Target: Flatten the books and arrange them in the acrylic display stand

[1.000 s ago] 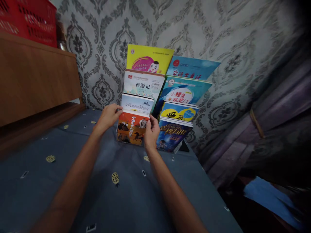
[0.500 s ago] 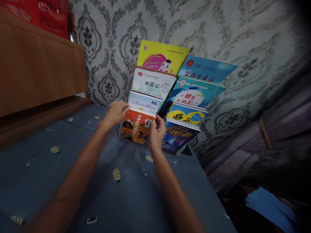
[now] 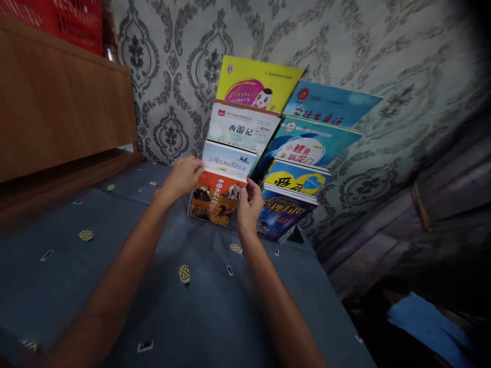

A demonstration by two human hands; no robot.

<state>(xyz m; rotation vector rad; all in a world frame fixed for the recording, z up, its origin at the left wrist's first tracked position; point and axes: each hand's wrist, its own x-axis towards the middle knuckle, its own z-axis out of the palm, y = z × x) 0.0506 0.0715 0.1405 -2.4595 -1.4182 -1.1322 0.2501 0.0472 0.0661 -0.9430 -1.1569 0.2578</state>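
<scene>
An orange book [image 3: 215, 197] with figures and a horse on its cover stands at the front of the left row. My left hand [image 3: 183, 178] pinches its upper left corner, and my right hand [image 3: 250, 204] grips its upper right edge. Behind it, rising in steps, are a pale blue book [image 3: 229, 159], a white book [image 3: 241, 128] and a yellow book [image 3: 261, 82]. The right row beside it has a dark blue book [image 3: 282, 212] in front, then a yellow-and-blue book [image 3: 297, 176], a teal book [image 3: 310, 145] and a blue book [image 3: 333, 105]. Whatever supports the rows is mostly hidden.
The books stand on a bed-like surface with a grey-blue patterned cloth [image 3: 207, 317], against a patterned wall [image 3: 164, 76]. To the left is a wooden cabinet [image 3: 65, 97] with a red basket [image 3: 76, 25] on top. A tied curtain [image 3: 387, 230] hangs at the right.
The view has shifted slightly, so the upper books appear a little higher. Both hands keep their places at the orange book's top corners.
</scene>
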